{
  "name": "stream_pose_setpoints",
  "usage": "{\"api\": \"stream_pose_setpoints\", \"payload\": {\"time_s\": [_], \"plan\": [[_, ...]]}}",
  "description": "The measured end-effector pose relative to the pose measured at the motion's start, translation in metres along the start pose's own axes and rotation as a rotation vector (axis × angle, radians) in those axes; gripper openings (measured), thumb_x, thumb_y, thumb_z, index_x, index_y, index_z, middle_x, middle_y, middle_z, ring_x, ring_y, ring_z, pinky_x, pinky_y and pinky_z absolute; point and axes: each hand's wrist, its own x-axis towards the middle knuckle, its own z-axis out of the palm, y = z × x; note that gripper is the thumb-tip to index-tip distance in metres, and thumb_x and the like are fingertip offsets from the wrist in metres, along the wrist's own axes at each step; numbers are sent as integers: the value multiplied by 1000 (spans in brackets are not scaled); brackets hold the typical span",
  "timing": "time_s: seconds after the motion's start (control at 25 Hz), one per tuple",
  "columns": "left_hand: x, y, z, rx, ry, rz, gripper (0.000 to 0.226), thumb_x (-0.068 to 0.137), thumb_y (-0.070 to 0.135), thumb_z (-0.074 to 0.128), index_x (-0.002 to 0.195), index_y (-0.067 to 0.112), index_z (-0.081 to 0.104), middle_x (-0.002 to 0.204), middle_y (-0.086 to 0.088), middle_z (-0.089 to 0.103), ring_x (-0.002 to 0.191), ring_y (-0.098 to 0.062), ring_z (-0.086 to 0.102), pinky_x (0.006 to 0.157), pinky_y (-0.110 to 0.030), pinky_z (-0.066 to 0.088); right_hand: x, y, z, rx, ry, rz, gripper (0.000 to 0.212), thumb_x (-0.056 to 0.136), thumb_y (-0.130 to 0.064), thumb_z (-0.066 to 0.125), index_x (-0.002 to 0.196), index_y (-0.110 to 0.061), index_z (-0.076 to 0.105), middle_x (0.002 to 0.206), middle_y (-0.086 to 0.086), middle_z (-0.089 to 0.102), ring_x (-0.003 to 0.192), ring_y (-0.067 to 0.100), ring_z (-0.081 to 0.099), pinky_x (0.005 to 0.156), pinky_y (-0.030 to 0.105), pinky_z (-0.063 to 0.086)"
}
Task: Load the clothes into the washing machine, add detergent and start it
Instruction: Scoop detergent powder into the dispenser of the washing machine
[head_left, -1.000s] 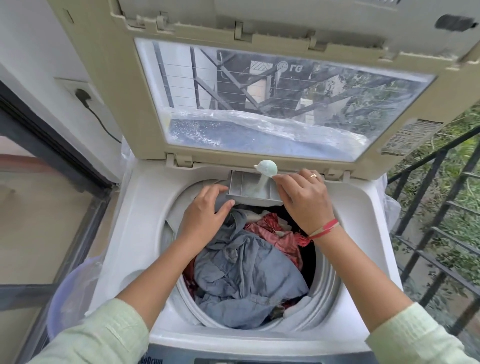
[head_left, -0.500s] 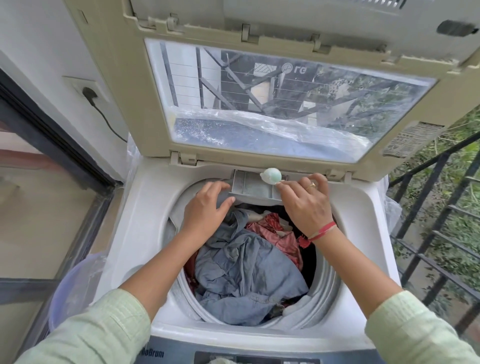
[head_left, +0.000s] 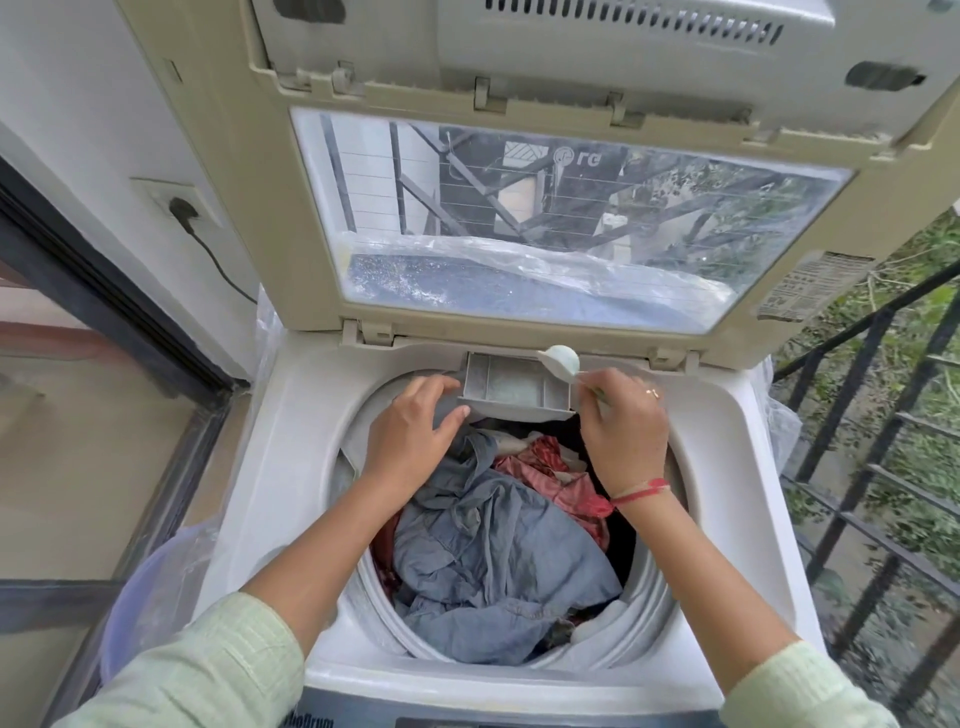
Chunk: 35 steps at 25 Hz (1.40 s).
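The white top-loading washing machine (head_left: 727, 467) stands with its glass lid (head_left: 519, 218) raised. Its drum holds grey clothes (head_left: 488, 561) and a red garment (head_left: 561, 467). At the drum's back rim the grey detergent drawer (head_left: 514, 387) is pulled out. My right hand (head_left: 623, 431) pinches the handle of a pale green scoop (head_left: 561, 361), tipped over the drawer's right end. Just left of the drawer, my left hand (head_left: 415, 431) hovers with fingers spread, touching the rim beside it.
A black metal railing (head_left: 883, 467) with greenery behind runs on the right. A wall socket with a black plug (head_left: 182, 208) sits on the left wall. A lilac plastic tub (head_left: 150, 597) stands at the machine's lower left, by a sliding door frame (head_left: 104, 312).
My right hand has lifted the scoop slightly and shifted it to the drawer's right end. My left hand stays beside the drawer. The view has tilted up a little.
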Motion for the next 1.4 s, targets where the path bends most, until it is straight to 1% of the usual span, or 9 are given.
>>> {"api": "stream_pose_setpoints", "payload": {"time_s": [0.16, 0.24, 0.32, 0.48, 0.64, 0.76, 1.04, 1.24, 1.4], "plan": [[1, 1, -4, 6, 40, 10, 24, 87, 32, 62, 109, 23, 62, 110, 8, 62, 97, -14, 61, 72, -36, 53, -16, -5, -17, 1133, -49, 1334, 14, 91, -6, 55, 87, -19, 58, 89, 4, 60, 80, 16, 61, 74, 30, 48], [2, 0, -3, 0, 39, -12, 23, 85, 33, 65, 105, 23, 63, 106, 8, 64, 94, -12, 62, 72, -35, 53, -31, -7, -20, 1308, -47, 1590, 18, 94, -1, 46, 89, -12, 59, 87, 5, 55, 68, 9, 57, 64, 25, 52], [1, 0, 0, 1, 33, -30, 23, 82, 35, 68, 101, 24, 64, 100, 9, 67, 89, -10, 63, 70, -33, 54, -43, -10, -14, 1284, -65, 1585, 13, 92, 2, 48, 93, -1, 60, 92, 12, 58, 64, 14, 58, 47, 21, 53], [5, 1, 2, -51, 43, -81, 16, 82, 34, 69, 94, 25, 67, 90, 11, 70, 77, -7, 64, 68, -32, 54, -46, -7, 3, 973, -136, 1401, 25, 82, -7, 68, 105, 3, 64, 104, 18, 64, 58, 9, 67, 48, 18, 54], [11, 3, 2, -117, 81, -107, 7, 81, 30, 70, 81, 23, 69, 76, 11, 69, 71, -8, 63, 64, -35, 54, -28, -4, 11, 674, -114, 1097, 19, 74, -20, 78, 90, -10, 72, 87, 2, 71, 79, 7, 65, 61, 8, 47], [17, 6, 4, -177, 109, -130, 10, 81, 31, 71, 80, 20, 70, 73, 11, 68, 70, -5, 63, 64, -32, 54, -18, -4, 17, 585, -66, 1034, 7, 76, -22, 76, 77, -18, 71, 70, -10, 66, 71, -3, 59, 59, 0, 40], [31, 10, 11, -154, 140, -320, 36, 79, 52, 66, 68, 19, 69, 62, 6, 65, 59, -13, 61, 50, -27, 43, -13, -2, 35, 530, -71, 1172, 40, 75, -43, 73, 73, -3, 71, 74, 12, 71, 68, 26, 64, 61, 26, 46], [37, 5, 19, -147, 116, -395, 51, 79, 58, 62, 53, 14, 63, 47, 0, 58, 49, -17, 56, 46, -28, 38, -4, 0, 40, 560, -116, 1265, 45, 71, -53, 72, 68, -8, 72, 67, -5, 69, 61, 14, 61, 64, 34, 53], [44, -1, 28, -138, 92, -417, 67, 75, 70, 51, 54, 7, 62, 51, -7, 62, 51, -21, 58, 50, -37, 47, 2, -5, 52, 616, -34, 1373, 59, 66, -56, 75, 69, 3, 70, 61, 1, 67, 57, 19, 59, 59, 33, 50]]}}
